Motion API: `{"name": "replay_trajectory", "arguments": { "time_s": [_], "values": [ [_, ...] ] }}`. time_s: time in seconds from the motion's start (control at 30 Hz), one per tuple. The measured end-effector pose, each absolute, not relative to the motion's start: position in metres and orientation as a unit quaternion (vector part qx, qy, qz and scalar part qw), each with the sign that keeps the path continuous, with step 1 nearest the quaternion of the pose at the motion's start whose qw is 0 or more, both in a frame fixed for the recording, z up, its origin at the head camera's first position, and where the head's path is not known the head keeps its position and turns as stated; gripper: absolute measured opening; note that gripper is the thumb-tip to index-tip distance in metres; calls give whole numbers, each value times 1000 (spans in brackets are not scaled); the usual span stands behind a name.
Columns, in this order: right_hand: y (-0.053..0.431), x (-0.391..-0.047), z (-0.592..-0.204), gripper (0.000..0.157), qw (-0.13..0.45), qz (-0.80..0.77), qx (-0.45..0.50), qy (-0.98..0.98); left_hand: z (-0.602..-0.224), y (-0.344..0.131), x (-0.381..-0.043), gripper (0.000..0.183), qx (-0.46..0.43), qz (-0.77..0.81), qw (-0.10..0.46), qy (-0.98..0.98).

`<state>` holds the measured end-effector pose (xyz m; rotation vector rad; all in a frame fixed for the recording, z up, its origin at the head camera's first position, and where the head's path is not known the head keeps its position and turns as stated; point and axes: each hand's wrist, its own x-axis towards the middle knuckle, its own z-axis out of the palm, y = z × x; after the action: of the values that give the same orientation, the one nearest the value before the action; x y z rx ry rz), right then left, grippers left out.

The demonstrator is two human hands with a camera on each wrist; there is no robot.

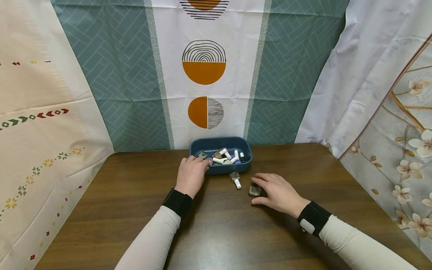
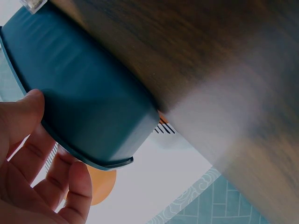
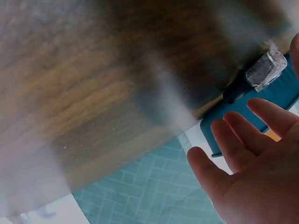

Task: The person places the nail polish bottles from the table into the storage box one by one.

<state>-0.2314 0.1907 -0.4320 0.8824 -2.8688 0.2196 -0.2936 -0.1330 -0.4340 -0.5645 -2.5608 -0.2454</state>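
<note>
A blue plastic bin [image 1: 221, 170] full of small nail polish bottles [image 1: 227, 159] sits at the table's back edge. My left hand [image 1: 192, 174] is at its front left rim; the left wrist view shows the thumb [image 2: 32, 109] against the outer wall and other fingers passing behind the rim, their tips partly hidden. My right hand [image 1: 276, 193] is spread around a glittery dark nail polish bottle [image 1: 254, 190] lying on the table. In the right wrist view its black cap [image 3: 237, 88] shows beyond the parted fingers.
A clear glittery bottle with a white cap [image 1: 237, 183] lies before the bin, between the hands. The brown wooden table [image 1: 219, 232] meets a patterned curtain [image 1: 135, 123] at the back, with more cloth hanging at both sides.
</note>
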Motion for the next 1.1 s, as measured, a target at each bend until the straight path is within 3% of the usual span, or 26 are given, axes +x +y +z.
{"name": "replay_trajectory", "arguments": {
  "time_s": [1.1],
  "values": [
    [185, -236, -439, 65, 65, 74, 270, -958, -436, -133, -295, 17, -208, -96, 254, -940]
  ]
}}
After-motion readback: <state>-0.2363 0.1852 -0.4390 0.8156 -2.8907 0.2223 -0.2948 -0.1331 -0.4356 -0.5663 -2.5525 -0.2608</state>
